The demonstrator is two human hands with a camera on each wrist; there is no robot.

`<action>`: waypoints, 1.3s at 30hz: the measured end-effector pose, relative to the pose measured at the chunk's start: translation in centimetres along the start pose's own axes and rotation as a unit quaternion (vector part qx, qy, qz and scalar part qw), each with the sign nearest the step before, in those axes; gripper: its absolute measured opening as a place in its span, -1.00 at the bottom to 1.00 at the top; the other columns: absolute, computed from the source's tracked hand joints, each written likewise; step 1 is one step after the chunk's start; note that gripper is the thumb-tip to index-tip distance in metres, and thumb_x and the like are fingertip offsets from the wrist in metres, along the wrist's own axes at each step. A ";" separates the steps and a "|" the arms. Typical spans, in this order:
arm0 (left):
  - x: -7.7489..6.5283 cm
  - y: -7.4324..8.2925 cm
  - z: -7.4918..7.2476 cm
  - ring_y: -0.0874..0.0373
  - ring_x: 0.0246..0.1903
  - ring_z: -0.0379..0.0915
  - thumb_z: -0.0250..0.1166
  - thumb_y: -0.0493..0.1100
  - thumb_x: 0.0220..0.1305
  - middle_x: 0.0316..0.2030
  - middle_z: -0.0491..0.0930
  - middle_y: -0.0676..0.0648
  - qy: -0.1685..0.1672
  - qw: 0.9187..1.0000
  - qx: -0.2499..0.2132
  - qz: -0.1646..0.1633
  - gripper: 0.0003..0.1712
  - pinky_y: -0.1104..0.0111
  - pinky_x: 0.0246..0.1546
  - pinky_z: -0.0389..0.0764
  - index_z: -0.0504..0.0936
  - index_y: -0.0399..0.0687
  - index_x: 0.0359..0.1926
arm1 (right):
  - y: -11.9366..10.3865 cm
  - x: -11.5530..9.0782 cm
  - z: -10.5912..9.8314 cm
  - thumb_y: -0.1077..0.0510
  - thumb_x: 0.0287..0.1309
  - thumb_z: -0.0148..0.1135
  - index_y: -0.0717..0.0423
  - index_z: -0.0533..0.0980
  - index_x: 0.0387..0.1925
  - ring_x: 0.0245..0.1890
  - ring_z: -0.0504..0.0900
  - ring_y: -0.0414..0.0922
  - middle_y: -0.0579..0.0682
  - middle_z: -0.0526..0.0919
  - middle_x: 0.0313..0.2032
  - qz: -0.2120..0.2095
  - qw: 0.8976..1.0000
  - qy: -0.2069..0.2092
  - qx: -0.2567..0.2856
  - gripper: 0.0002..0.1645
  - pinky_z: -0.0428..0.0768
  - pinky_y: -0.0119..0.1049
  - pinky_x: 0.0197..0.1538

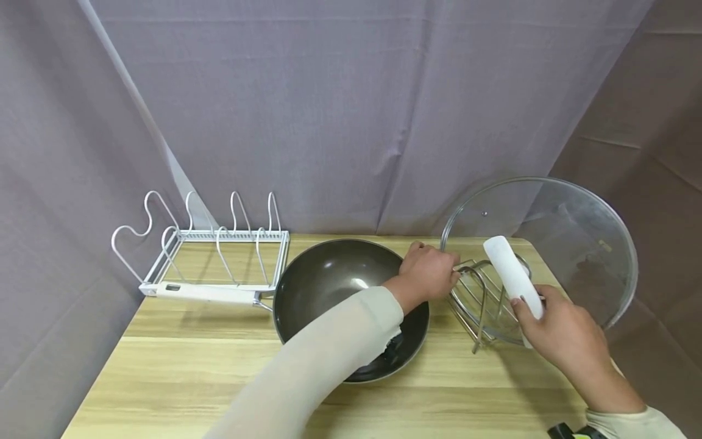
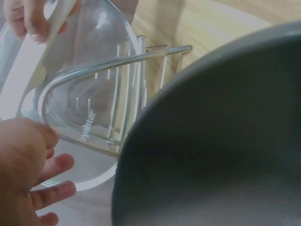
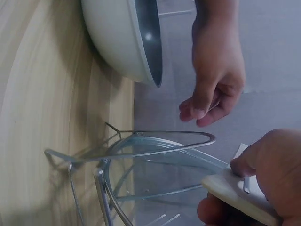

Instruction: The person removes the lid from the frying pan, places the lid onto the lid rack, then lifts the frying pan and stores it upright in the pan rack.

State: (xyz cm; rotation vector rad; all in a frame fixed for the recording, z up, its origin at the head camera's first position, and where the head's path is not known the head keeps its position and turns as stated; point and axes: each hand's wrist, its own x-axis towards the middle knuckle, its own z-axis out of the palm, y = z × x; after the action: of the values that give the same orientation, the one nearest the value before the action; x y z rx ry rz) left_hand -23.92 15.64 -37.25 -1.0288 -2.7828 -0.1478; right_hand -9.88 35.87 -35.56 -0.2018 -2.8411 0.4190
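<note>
My right hand (image 1: 567, 332) grips the long white handle of a clear glass pan lid (image 1: 581, 244), thumb on top. Tilted upright, the lid has its lower part among the metal loops of a small wire rack (image 1: 482, 305). Just left of that rack, above the wok's right rim, is my left hand (image 1: 430, 271). Its fingers are loosely bent beside the front wire loop (image 2: 89, 70); a small gap shows in the right wrist view, and no object is visible in them. The dark wok (image 1: 329, 274) sits under my left forearm, its white handle pointing left.
A white rack (image 1: 282, 259) with several upright wire dividers stands at the back left, behind the wok's handle. Grey cloth (image 1: 329, 122) hangs behind the wooden table (image 1: 164, 366). The lid reaches past the table's right edge.
</note>
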 end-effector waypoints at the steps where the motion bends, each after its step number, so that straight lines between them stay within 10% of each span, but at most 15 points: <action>1: -0.2 -0.1 -0.2 0.28 -0.21 0.60 0.13 0.16 0.50 -0.33 0.69 0.26 0.005 1.000 -0.001 0.002 -0.83 0.25 0.11 0.35 0.56 0.30 -0.21 | 0.0 0.0 0.0 -0.18 0.38 0.19 0.29 0.45 0.16 -0.51 0.62 0.27 0.38 0.67 -0.29 -0.001 1.000 0.002 -0.002 -0.35 0.36 0.04 -0.64; 12: -3.8 -2.3 -1.8 0.21 -0.17 0.61 0.10 0.02 0.49 -0.30 0.69 0.30 0.041 0.999 -0.022 0.027 -0.82 0.11 0.28 0.32 0.63 0.28 -0.08 | -0.4 -0.9 -0.3 -0.01 0.32 0.27 0.40 0.41 0.19 -0.50 0.60 0.33 0.45 0.65 -0.26 -0.040 0.999 0.023 0.003 -0.36 0.43 0.24 -0.54; 31: -9.5 -7.6 -2.4 0.14 0.06 0.57 0.17 0.05 0.49 -0.03 0.70 0.22 0.044 0.996 -0.077 -0.024 -0.72 0.01 0.34 0.27 0.67 0.20 0.10 | -0.7 -1.0 -0.5 0.07 0.23 0.34 0.34 0.43 0.22 -0.27 0.56 0.28 0.36 0.60 -0.16 -0.088 0.993 0.078 0.017 -0.37 0.40 0.23 -0.35; 39: -12.4 -9.1 -3.0 0.10 0.05 0.59 0.23 0.00 0.44 -0.06 0.72 0.17 0.092 0.991 -0.095 -0.006 -0.76 -0.01 0.31 0.31 0.67 0.12 0.04 | -1.2 -0.6 -0.1 0.18 0.02 0.44 0.48 0.42 0.21 0.03 0.40 0.49 0.49 0.48 0.08 -0.173 0.974 0.141 0.032 -0.24 0.33 0.36 0.04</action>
State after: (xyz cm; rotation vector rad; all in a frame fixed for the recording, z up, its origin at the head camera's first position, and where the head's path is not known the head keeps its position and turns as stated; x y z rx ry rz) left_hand -20.20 0.38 -37.02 -0.9843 -2.6452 -0.4937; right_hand -9.37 34.68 -35.28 0.2286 -2.5101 0.3710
